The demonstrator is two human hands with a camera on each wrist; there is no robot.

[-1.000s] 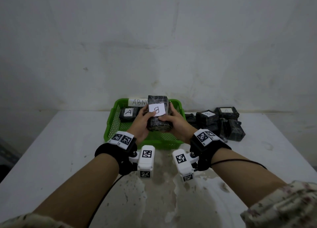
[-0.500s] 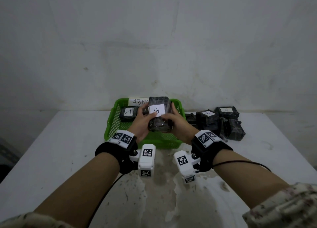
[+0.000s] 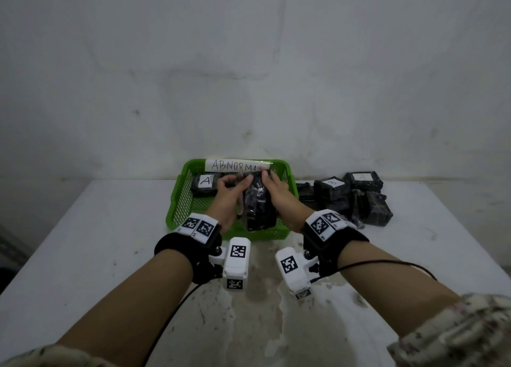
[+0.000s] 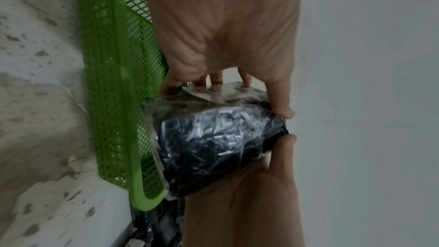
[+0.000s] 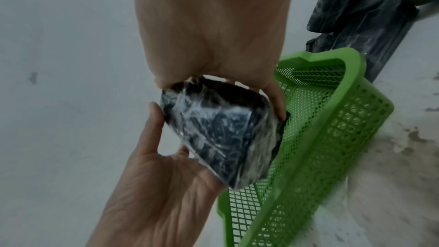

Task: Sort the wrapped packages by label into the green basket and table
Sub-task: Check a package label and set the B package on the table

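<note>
Both hands hold one black wrapped package (image 3: 258,203) just above the green basket (image 3: 177,209). My left hand (image 3: 229,194) grips its left side and my right hand (image 3: 278,194) grips its right side. From the head, only dark wrap shows and the package's label is turned away. In the left wrist view the package (image 4: 213,142) shows a white label (image 4: 213,91) against my left fingers (image 4: 213,80). The right wrist view has the package (image 5: 221,138) pinched between both palms beside the basket (image 5: 332,138). A package marked A (image 3: 204,184) lies inside the basket.
A paper sign reading ABNORMAL (image 3: 235,165) sits on the basket's far rim. A pile of several wrapped packages (image 3: 345,195) lies on the white table (image 3: 83,256) right of the basket, with letters on two. A wall stands close behind.
The package has been turned in both hands, so its B label no longer faces the head camera. It also sits lower over the basket, uncovering the ABNORMAL sign.
</note>
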